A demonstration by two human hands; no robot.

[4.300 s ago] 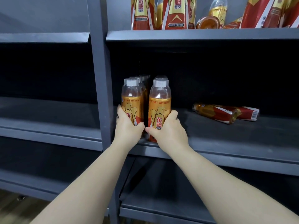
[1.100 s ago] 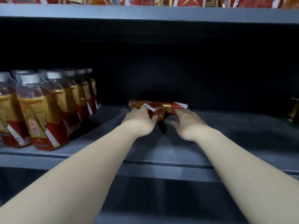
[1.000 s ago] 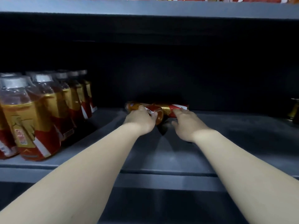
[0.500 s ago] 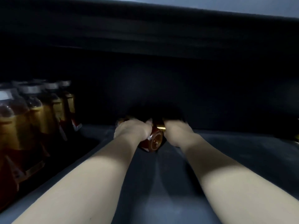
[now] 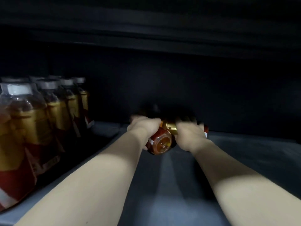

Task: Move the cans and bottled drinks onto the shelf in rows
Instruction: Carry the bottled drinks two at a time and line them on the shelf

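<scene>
Just above the frame's centre, the left hand (image 5: 143, 128) has its grip closed over a lying bottle (image 5: 160, 142), fingers curled across its red label and its round base turned toward the camera. Touching it on the right, the right hand (image 5: 190, 134) grips a second bottle (image 5: 171, 128), also on its side; the fingers there are blurred. Both forearms stretch in from the lower corners, nearly straight, over the grey shelf (image 5: 244, 152). Upright bottles (image 5: 40, 119) stand in rows at the left edge.
</scene>
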